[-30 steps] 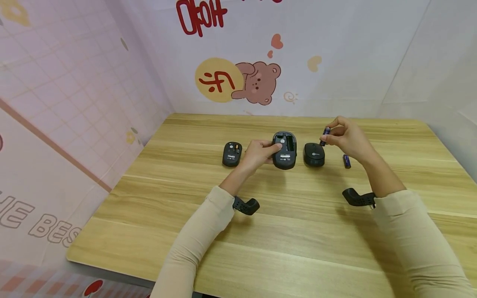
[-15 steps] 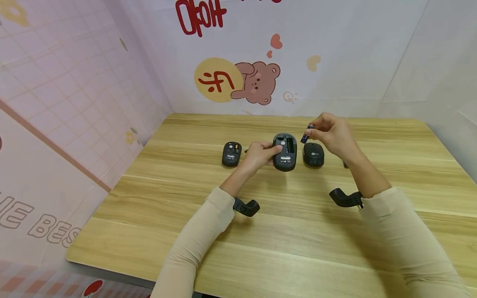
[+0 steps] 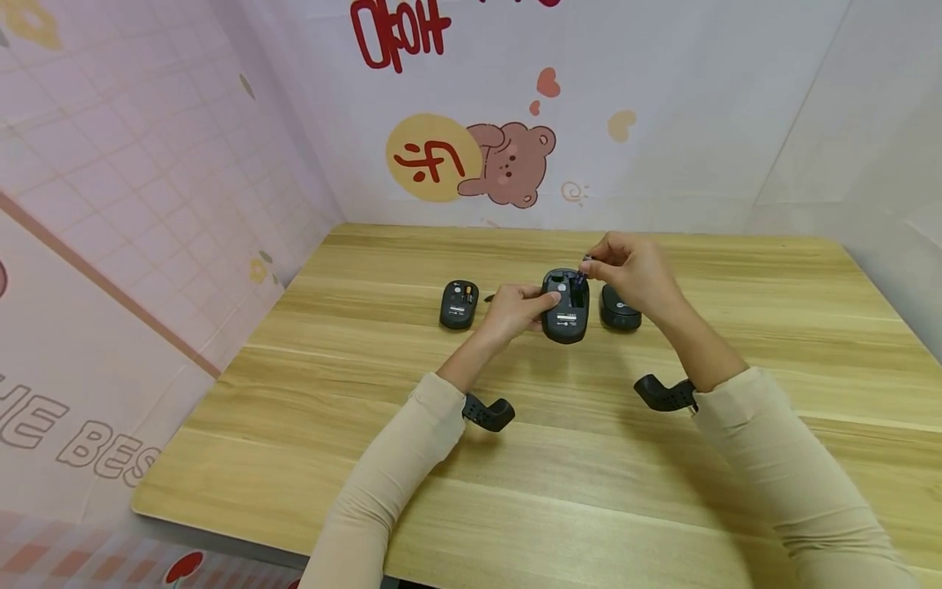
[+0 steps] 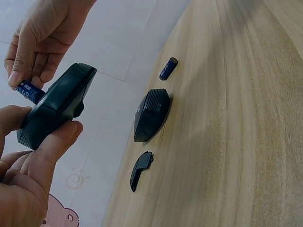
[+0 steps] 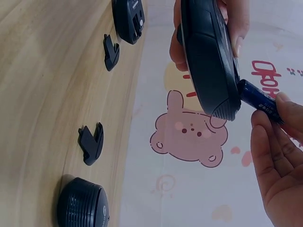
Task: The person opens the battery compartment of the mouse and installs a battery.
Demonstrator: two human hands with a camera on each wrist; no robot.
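Observation:
My left hand [image 3: 510,311] grips a black computer mouse [image 3: 565,325] raised over the table, its underside toward the head camera and its battery compartment uncovered. The thumb lies on the underside. Pinched between the thumb and fingers of my right hand [image 3: 639,268] is a dark blue battery [image 5: 259,100]. It slants into the compartment, one end at the opening and the other in my fingertips. Seen from the left wrist, the battery's outer part sticks out past the mouse's edge, and its inner end is hidden.
A second mouse [image 3: 459,306] lies underside up at left, a copper-topped battery showing. A third mouse [image 3: 621,311] sits upright at right. Two black battery covers, one nearer [image 5: 91,144] and one farther [image 5: 111,53], and a loose blue battery [image 4: 168,69] lie on the wooden table [image 3: 309,442].
My right hand has carried the battery leftward, over the upright mouse, to the held mouse's compartment. The left hand keeps its grip, the mouse slightly lower.

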